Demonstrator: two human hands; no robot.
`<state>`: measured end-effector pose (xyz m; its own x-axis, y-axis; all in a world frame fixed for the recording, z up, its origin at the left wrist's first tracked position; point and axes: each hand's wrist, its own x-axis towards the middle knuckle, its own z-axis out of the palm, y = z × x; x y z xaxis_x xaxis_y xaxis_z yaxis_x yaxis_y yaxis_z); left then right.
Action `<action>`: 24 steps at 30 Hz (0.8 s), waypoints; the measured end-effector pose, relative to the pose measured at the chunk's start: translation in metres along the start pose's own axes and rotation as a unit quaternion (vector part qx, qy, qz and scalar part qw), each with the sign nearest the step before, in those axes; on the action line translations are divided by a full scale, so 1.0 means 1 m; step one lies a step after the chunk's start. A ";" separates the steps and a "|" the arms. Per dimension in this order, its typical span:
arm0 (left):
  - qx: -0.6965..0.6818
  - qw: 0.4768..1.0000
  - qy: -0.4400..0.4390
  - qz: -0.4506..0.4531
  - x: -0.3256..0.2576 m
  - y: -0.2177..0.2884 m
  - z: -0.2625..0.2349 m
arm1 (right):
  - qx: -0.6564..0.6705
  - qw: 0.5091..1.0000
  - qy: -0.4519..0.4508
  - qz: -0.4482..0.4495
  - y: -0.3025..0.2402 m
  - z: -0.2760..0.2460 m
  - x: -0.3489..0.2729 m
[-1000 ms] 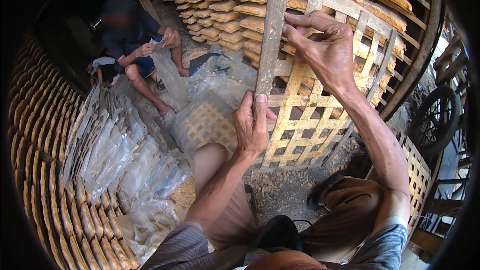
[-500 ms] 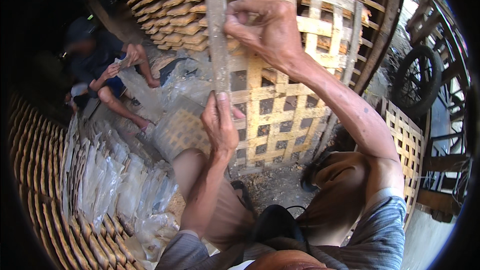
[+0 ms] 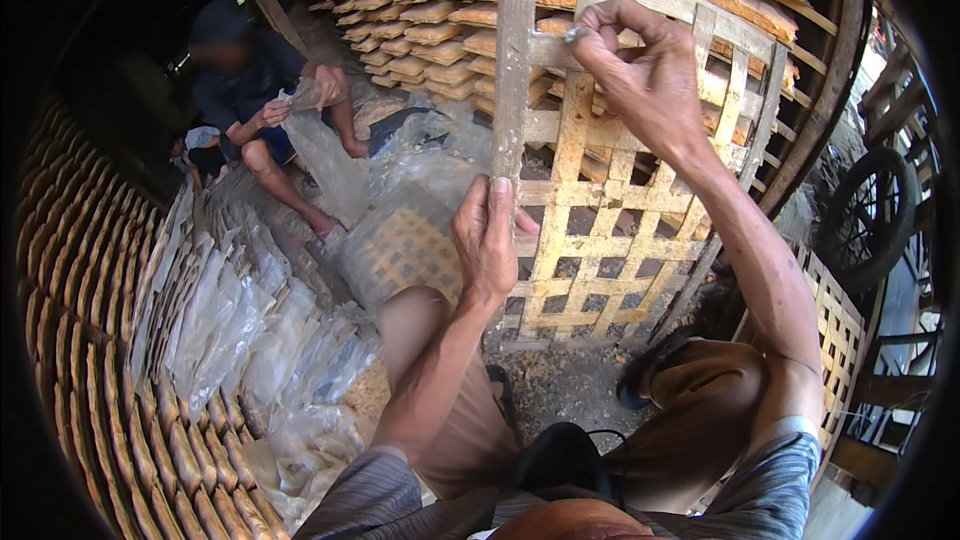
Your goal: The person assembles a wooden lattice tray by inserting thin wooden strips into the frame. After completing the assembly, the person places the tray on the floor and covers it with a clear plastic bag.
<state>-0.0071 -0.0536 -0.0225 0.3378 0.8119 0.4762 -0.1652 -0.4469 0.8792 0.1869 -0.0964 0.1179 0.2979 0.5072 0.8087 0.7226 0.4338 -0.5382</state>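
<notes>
A woven bamboo tray with a wooden rim [image 3: 512,70] stands upright before me, its open lattice stained yellow. My left hand [image 3: 485,245] grips the left rail about halfway down, thumb on the near face and a fingertip showing through behind. Near the top of the lattice, my right hand [image 3: 645,75] is closed in a pinch. A tiny pale bit shows at its fingertips, too small to name. The tray's lower end is down by the littered ground between my legs.
Stacked slabs on racks [image 3: 430,35] rise behind the tray. Left are plastic-wrapped sheets [image 3: 230,310] and more slab racks [image 3: 90,400]. A person [image 3: 250,90] sits far left holding plastic film. Another lattice tray [image 3: 835,330] and a wheel [image 3: 870,220] are at right.
My right hand's pinched fingers have moved off the left rail, rightward over the lattice. My left hand keeps its grip on the rail. The whole view has shifted somewhat.
</notes>
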 end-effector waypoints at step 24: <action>-0.002 1.000 0.001 0.020 -0.002 0.000 0.007 | -0.043 0.997 -0.043 -0.038 0.008 0.005 0.004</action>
<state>-0.0015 -0.0579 -0.0238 0.3293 0.7943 0.5106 -0.1813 -0.4775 0.8597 0.1902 -0.0871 0.1153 0.1881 0.5382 0.8215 0.7932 0.4100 -0.4503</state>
